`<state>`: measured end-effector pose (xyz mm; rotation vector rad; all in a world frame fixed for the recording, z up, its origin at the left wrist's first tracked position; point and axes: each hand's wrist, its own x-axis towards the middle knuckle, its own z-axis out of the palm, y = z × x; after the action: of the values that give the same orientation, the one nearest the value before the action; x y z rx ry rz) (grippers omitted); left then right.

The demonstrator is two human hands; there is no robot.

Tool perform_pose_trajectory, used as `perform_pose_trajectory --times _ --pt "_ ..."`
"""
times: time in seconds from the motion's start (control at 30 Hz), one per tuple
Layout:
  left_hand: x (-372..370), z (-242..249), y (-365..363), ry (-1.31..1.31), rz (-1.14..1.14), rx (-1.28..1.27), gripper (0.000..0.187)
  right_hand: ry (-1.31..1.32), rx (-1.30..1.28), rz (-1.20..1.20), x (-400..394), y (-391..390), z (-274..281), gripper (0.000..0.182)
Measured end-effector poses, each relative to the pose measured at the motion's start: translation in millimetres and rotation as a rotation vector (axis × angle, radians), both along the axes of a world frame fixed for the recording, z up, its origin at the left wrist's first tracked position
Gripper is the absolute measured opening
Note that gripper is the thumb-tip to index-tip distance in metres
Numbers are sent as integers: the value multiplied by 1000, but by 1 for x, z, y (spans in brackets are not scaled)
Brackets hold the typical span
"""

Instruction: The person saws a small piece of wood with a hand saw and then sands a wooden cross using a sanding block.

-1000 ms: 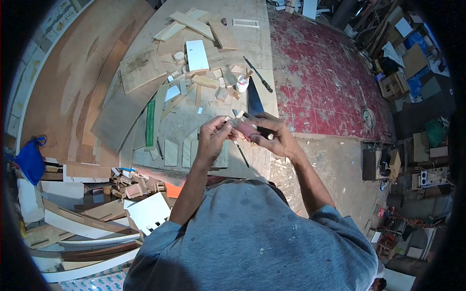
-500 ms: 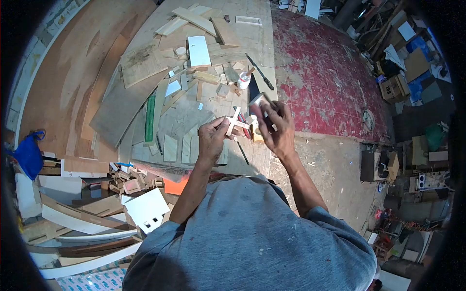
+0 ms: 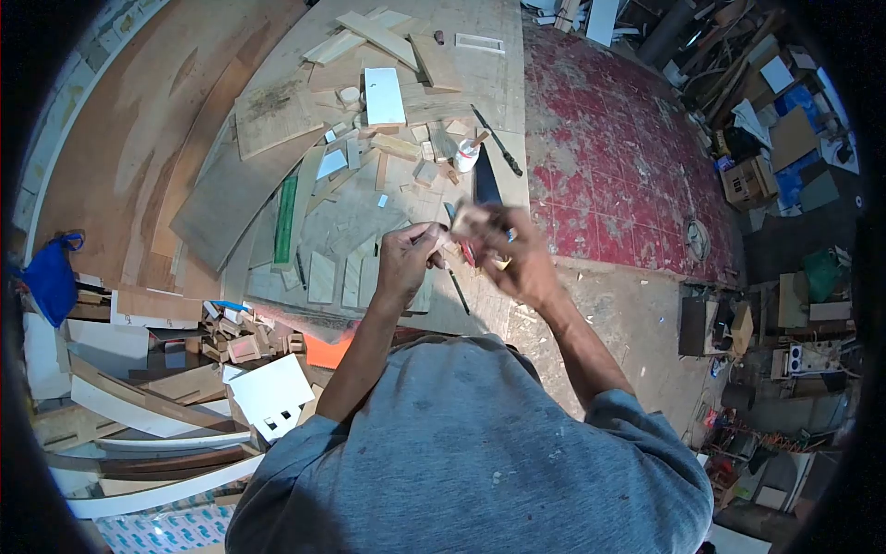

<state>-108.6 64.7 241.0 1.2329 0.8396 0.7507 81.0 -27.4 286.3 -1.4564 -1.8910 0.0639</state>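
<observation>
My left hand (image 3: pixel 404 262) is closed, pinching a small wooden cross (image 3: pixel 446 242) between thumb and fingers. Much of the cross is hidden by the hands. Close against it, my right hand (image 3: pixel 524 264) is blurred by motion, its fingers wrapped round a small block (image 3: pixel 469 220). Both hands are raised over the near right part of the workbench (image 3: pixel 406 198). Beneath them, red-handled and yellow things show partly on the bench, and a thin dark pen-like tool (image 3: pixel 458 292) lies just below.
A white glue pot (image 3: pixel 465 155) with a stick in it stands past my hands, near a dark-handled saw (image 3: pixel 498 140). Wood offcuts (image 3: pixel 397 146), a white board (image 3: pixel 383 97) and a green strip (image 3: pixel 286 220) lie on the bench. Red flooring (image 3: pixel 600 138) borders its right side.
My right hand has moved left and slightly down with the block, up to the cross. The cross has turned in my left hand and shows less now.
</observation>
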Motion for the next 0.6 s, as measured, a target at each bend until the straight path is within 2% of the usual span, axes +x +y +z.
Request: perform_pose_trajectory --times 0.07,0.17,0.2,0.27,0.33,0.37,0.5,0.53,0.6 --pt "5 1 3 -78 -6 -62 23 -84 56 24 2 3 -9 47" --pt "7 -3 1 -118 56 -75 20 153 44 -282 37 8 -12 44" --pt "6 -4 1 -115 60 -76 20 301 -34 -259 29 2 5 42" --pt "8 -5 1 -128 -7 -19 20 436 -269 -125 22 -5 9 40" --pt "12 -1 0 -164 -28 -3 20 495 -277 -61 6 -10 3 39" --pt "11 0 -2 -196 -39 12 20 558 -374 -47 3 -13 4 37" --pt "8 2 3 -278 -50 -15 20 690 -344 -80 -9 -7 -2 39" --pt "7 -4 2 -275 -54 -17 20 693 -343 -84 -5 -11 -2 39" --pt "6 -19 5 -328 29 -103 17 380 -460 -34 20 -19 -1 40"
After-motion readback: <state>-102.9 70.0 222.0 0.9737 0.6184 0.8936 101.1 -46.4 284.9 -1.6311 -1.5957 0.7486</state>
